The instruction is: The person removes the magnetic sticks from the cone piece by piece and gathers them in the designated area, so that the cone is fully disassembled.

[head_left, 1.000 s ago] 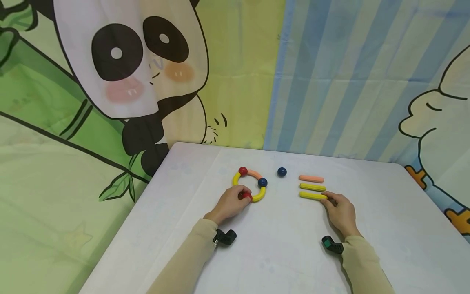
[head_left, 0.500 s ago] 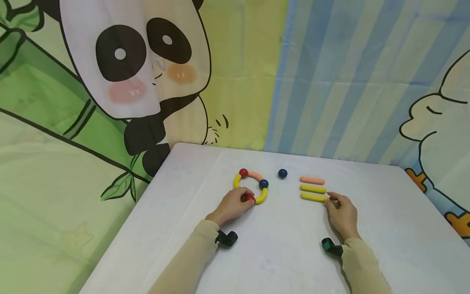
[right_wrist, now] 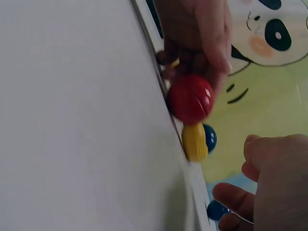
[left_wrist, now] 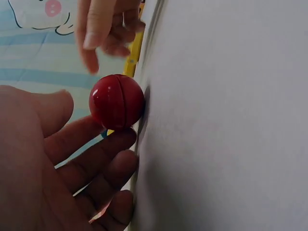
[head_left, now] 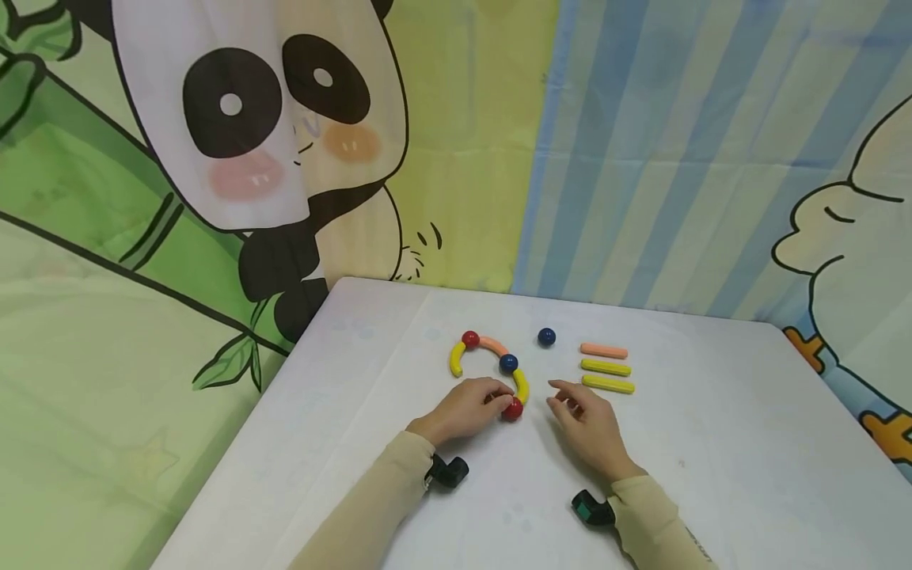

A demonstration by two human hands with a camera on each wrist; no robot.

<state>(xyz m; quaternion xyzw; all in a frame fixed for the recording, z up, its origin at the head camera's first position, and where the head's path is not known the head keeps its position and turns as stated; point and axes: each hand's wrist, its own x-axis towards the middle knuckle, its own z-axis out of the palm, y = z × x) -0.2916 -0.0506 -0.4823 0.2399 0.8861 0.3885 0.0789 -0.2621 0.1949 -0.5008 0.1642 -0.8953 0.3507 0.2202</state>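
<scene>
In the head view my left hand (head_left: 466, 408) is at a red ball (head_left: 511, 409), the near end of a chain of balls and curved rods. The left wrist view shows its fingers touching the ball and the thumb a little apart from it. From that ball the chain runs through a yellow curved rod (head_left: 522, 386), a blue ball (head_left: 508, 363), an orange curved rod (head_left: 493, 345) and another red ball (head_left: 470, 340) to a second yellow curved rod (head_left: 456, 360), whose near end is free. My right hand (head_left: 587, 423) hovers just right of the chain, fingers loosely bent, holding nothing.
A loose blue ball (head_left: 546, 337) lies behind, right of the chain. Farther right lie an orange straight rod (head_left: 604, 351) and two yellow straight rods, the farther one (head_left: 606, 367) and the nearer one (head_left: 608, 385). All rest on a white table (head_left: 748, 427) before a printed cloth backdrop.
The ring has opened at its near left: the near red ball and its yellow rod swung right and nearer with my left hand. My right hand left the yellow straight rod and moved left.
</scene>
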